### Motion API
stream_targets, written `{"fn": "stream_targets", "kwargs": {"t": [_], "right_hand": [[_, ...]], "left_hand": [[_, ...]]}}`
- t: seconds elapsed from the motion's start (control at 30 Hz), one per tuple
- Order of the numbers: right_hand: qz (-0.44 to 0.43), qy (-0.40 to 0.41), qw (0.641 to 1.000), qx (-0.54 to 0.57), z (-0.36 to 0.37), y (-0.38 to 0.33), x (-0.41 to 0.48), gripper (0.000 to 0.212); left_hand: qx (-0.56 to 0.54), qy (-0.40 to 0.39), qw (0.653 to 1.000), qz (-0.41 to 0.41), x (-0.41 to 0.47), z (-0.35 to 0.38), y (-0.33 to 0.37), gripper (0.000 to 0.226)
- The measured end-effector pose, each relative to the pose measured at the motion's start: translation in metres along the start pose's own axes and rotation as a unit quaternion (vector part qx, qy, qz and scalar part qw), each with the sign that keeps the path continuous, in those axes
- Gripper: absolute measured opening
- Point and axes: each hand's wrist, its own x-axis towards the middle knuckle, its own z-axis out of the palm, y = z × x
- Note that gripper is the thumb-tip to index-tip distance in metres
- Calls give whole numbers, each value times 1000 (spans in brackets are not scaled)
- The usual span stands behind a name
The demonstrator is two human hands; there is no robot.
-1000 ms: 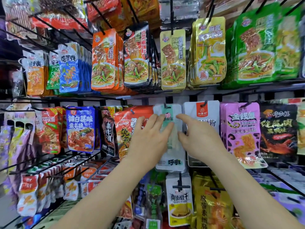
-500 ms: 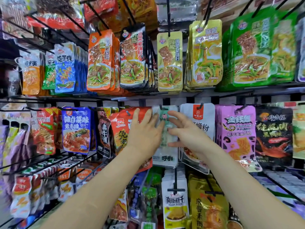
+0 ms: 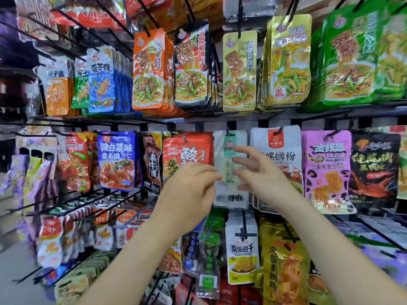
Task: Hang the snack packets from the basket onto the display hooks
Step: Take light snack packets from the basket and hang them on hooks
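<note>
The white and green packet (image 3: 230, 194) is hanging from a black hook (image 3: 227, 131) in the middle row of the snack wall. It is hanging straight down. A red packet (image 3: 187, 150) is hanging just beside it on the left, and a white packet with a red label (image 3: 275, 150) is hanging just beside it on the right. A purple packet (image 3: 326, 168) and a black packet (image 3: 374, 168) are hanging further to the right.

Both hands are reaching up to the white and green packet. The left hand (image 3: 191, 190) is sitting at the packet's left edge with its fingers curled in. Its fingertips are right at that edge, but I cannot tell if they are pinching the packet or only touching it. The right hand (image 3: 262, 177) is floating in front of the packet's right side. Its fingers (image 3: 241, 149) are spread out and loose, not wrapping around anything. They are lying over the green strip in the packet's middle.

Under the packet, a small yellow and white packet (image 3: 242, 256) is hanging on the next row down. Above it, a gold packet (image 3: 239, 71) is hanging in the top row. A blue packet (image 3: 116, 159) is hanging far to the left.
</note>
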Motion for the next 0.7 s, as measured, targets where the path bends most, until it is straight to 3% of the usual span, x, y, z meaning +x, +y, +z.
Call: {"fn": "stream_targets", "kwargs": {"t": [0.2, 0.37, 0.6, 0.7], "right_hand": [[4, 50, 999, -3, 8, -25, -69, 35], [23, 48, 998, -42, 27, -33, -138, 26], [92, -47, 974, -201, 60, -13, -233, 18], [107, -76, 961, -243, 76, 1, -272, 25]], "left_hand": [[-110, 23, 989, -92, -36, -31, 11, 28], [-172, 12, 981, -85, -103, -56, 25, 23], [-202, -108, 965, -126, -223, -70, 34, 25], [-196, -176, 951, -161, -268, -77, 43, 24]]}}
